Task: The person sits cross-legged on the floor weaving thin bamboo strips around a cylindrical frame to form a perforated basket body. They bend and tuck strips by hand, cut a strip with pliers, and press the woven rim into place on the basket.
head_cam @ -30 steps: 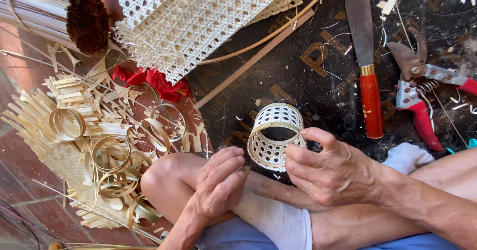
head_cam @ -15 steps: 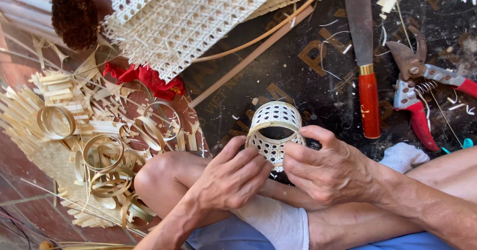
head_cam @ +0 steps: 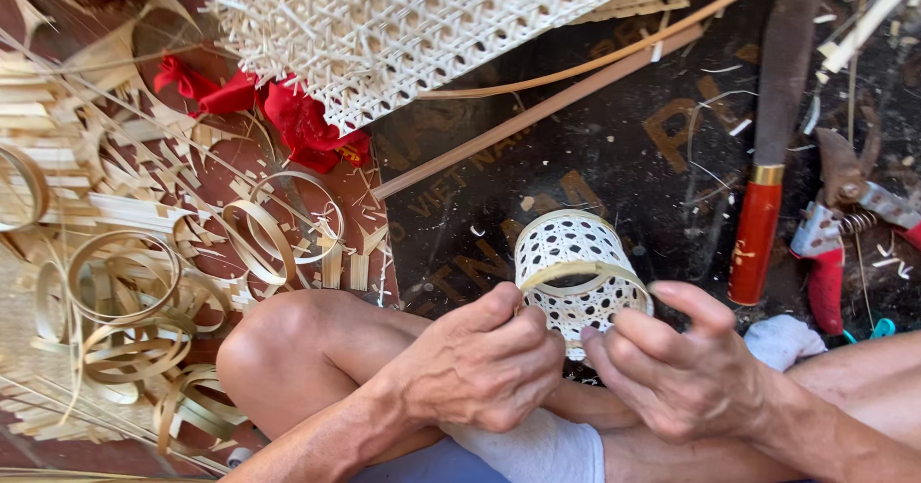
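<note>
A small round woven basket (head_cam: 574, 253) of pale cane, open at the top, with a cane band around its rim, is held between both hands above my crossed legs. My left hand (head_cam: 480, 363) pinches the band at the basket's left side. My right hand (head_cam: 676, 373) grips the basket's lower right side, thumb raised over the rim. My bent left knee (head_cam: 278, 349) sits just left of the hands.
A sheet of woven cane mesh (head_cam: 422, 32) lies at the top. Several cane hoops (head_cam: 125, 296) and strips litter the left. A red cloth (head_cam: 297, 123), a red-handled knife (head_cam: 763, 195), red-handled shears (head_cam: 844, 243) and long cane strips (head_cam: 556, 99) lie on the dark floor.
My left hand rose from my knee and took hold of the basket's rim band. The view moved closer and shifted slightly.
</note>
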Demonstrator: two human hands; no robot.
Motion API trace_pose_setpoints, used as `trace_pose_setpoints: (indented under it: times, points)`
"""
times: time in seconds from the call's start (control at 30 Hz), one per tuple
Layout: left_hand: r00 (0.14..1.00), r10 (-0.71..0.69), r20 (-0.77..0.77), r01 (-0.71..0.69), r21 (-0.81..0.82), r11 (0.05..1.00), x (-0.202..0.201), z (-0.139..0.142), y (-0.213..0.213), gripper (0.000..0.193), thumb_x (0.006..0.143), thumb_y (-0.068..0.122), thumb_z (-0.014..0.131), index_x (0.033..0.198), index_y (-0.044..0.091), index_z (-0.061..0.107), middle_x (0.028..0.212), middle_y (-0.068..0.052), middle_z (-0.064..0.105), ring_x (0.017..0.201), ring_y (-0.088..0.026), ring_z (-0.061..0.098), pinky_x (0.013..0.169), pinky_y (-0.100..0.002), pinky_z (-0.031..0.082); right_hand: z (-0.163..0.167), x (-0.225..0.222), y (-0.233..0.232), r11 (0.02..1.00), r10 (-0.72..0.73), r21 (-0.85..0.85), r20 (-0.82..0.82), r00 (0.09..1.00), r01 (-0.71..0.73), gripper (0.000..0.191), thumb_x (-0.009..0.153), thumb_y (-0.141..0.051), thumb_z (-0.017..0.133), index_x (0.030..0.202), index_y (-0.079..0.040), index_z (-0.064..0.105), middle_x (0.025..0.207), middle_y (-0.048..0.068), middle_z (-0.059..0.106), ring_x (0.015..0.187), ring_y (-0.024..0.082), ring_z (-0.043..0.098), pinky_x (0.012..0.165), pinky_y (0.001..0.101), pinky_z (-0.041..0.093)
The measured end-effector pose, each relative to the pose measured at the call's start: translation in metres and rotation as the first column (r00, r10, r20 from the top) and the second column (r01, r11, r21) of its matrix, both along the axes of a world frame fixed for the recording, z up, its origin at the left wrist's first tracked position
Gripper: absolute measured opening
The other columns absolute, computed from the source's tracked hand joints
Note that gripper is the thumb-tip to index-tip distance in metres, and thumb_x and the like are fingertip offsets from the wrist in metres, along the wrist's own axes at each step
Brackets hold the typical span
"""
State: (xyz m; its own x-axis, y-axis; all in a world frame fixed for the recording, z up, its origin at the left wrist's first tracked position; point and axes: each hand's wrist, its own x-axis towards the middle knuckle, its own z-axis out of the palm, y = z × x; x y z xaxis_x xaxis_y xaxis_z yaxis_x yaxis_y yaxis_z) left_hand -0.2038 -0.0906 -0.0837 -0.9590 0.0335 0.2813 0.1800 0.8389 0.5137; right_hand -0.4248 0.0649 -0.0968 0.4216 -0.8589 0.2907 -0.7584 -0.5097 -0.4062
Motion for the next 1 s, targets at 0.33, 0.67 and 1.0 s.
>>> trace_pose_setpoints:
  times: [0.33,0.67,1.0]
  points:
    - [0.999,0.028,0.031,-0.031,0.120,0.992,0.004,-0.006,0.005,0.031,0.079,0.030,0.062,0.091,0.002,0.066,0.100,-0.009,0.064,0.092,-0.020,0.054,0.078,-0.035,0.040,0.004,0.002,0.013,0.996,-0.066,0.053,-0.105,0.992,0.072,0.040,0.071,-0.025,0.069,0.103,-0.002,0.077,0.085,-0.002,0.062,0.094,0.018,0.057,0.089,0.0459,0.034]
    - [0.997,0.066,0.031,-0.070,0.140,0.988,0.004,-0.004,0.008,0.027,0.079,0.027,0.064,0.091,0.003,0.064,0.106,-0.010,0.067,0.090,-0.017,0.053,0.070,-0.031,0.038,0.009,0.007,0.011,0.990,-0.101,0.087,-0.109,0.989,0.111,0.031,0.074,-0.021,0.066,0.097,-0.004,0.076,0.079,-0.003,0.062,0.092,0.015,0.060,0.088,0.0396,0.034]
    - [0.997,0.067,0.025,-0.070,0.141,0.988,0.002,-0.003,0.006,0.028,0.077,0.023,0.066,0.093,0.000,0.066,0.107,-0.012,0.068,0.091,-0.018,0.055,0.070,-0.031,0.041,0.017,0.009,0.002,0.978,-0.137,0.148,-0.061,0.989,0.145,0.022,0.079,-0.020,0.068,0.094,-0.005,0.076,0.077,-0.004,0.059,0.091,0.013,0.060,0.090,0.0405,0.035]
